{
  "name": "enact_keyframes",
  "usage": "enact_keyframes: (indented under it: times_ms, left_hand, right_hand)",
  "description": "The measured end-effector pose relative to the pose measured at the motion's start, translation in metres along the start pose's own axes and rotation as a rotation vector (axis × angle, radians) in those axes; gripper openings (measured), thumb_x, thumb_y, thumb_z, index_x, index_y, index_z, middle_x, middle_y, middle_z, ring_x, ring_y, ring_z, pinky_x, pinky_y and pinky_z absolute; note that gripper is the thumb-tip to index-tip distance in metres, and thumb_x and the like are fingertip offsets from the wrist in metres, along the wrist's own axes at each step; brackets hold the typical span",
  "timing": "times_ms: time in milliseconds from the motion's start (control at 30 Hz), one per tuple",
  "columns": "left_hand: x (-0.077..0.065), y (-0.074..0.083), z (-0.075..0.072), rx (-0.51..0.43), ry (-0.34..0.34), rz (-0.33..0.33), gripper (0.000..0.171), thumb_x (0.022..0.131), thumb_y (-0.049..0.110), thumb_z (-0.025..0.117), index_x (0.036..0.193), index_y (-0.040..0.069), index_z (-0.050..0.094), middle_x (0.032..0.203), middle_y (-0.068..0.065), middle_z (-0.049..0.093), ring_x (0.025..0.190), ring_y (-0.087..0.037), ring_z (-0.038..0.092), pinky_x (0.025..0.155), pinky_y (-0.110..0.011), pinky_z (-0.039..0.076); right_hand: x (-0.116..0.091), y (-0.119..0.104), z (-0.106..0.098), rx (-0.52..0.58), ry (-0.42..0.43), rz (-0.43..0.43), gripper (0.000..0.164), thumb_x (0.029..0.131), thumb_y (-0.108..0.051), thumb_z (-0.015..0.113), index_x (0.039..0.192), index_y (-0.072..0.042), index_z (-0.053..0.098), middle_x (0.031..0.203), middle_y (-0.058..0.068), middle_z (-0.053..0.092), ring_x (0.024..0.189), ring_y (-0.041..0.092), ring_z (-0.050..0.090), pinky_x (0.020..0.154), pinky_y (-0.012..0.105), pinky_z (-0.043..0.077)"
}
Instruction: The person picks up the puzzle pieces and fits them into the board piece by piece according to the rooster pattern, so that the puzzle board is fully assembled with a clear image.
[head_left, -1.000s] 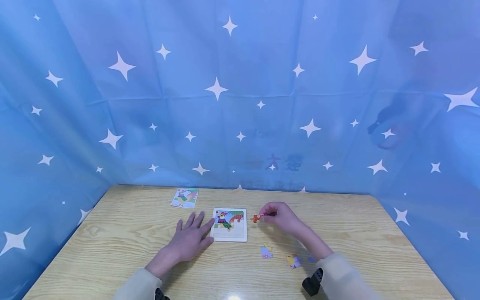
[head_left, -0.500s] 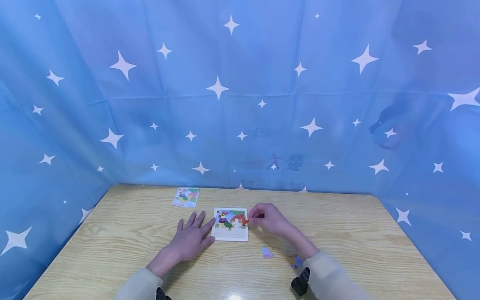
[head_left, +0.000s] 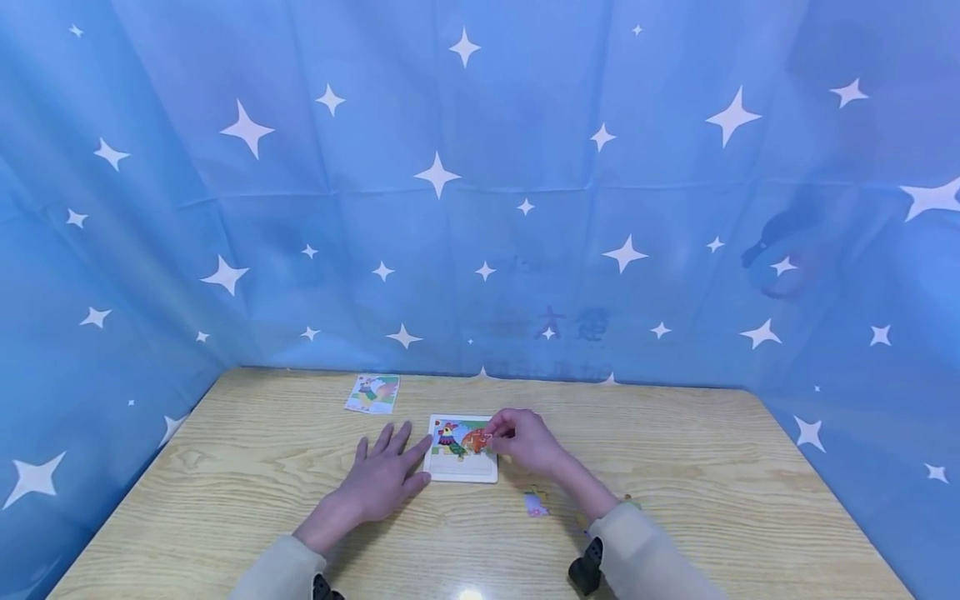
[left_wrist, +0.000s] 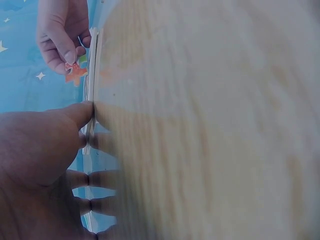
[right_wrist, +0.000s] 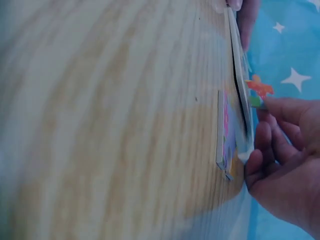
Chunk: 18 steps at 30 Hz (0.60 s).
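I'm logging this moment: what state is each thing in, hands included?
Puzzle board: lying on the table, partly filled
Orange piece: held above the board
Left hand: fingers spread, touching the board
Right hand: pinching the orange piece
Picture card: face up on the table
Lilac piece: loose on the table
Pieces by the right sleeve: mostly hidden

"What's being worn?"
"The left sleeve (head_left: 279,573) is pale cream, low in the frame and left of centre. The right sleeve (head_left: 654,557) matches, low and right of centre."
"What else?"
"The right black box (head_left: 583,573) is small and chunky, beside its sleeve. The left black box (head_left: 322,589) is partly cut off by the bottom edge."
"And the left hand (head_left: 381,482) and right hand (head_left: 525,440)?"
"Both bare."
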<state>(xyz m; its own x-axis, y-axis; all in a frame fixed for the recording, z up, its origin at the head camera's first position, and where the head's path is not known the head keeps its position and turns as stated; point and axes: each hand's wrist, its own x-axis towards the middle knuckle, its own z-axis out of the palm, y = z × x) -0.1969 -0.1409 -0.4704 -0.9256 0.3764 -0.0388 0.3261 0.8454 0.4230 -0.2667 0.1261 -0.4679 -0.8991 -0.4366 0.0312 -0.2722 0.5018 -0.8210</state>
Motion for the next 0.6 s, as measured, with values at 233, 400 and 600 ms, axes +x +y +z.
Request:
enact_keyframes:
  times_ms: [233,400,600]
  left_hand:
    - [0.0006,0.0001,-0.0001,0.001,-0.002,-0.005,0.056,0.108,0.035,0.054,0.158,0.013,0.043,0.164,-0.026,0.024,0.151,-0.051,0.016,0.111,-0.078,0.012]
    - [-0.0005,0.0007,-0.0004,-0.001,-0.002,-0.011,0.056,0.107,0.036,0.055,0.158,0.013,0.043,0.164,-0.026,0.025,0.151,-0.051,0.016,0.111,-0.078,0.012]
    - [-0.001,0.0006,-0.0004,-0.005,0.001,-0.013,0.057,0.107,0.036,0.055,0.157,0.013,0.044,0.164,-0.026,0.026,0.151,-0.051,0.016,0.111,-0.078,0.012]
  right_hand:
    - [0.0005,0.0029,0.0042,-0.013,0.035,-0.004,0.008,0.094,0.002,0.069,0.099,-0.004,0.071,0.087,0.002,0.066,0.081,0.015,0.06,0.071,0.03,0.051]
    - [0.0004,0.0041,0.0066,-0.015,0.038,-0.005,0.009,0.095,0.003,0.068,0.101,-0.003,0.071,0.088,0.001,0.066,0.081,0.014,0.06,0.069,0.03,0.052]
    - [-0.0005,0.0023,0.0089,-0.029,0.034,0.01,0.009,0.095,0.002,0.068,0.101,-0.003,0.071,0.088,0.0,0.065,0.08,0.015,0.059,0.067,0.028,0.051]
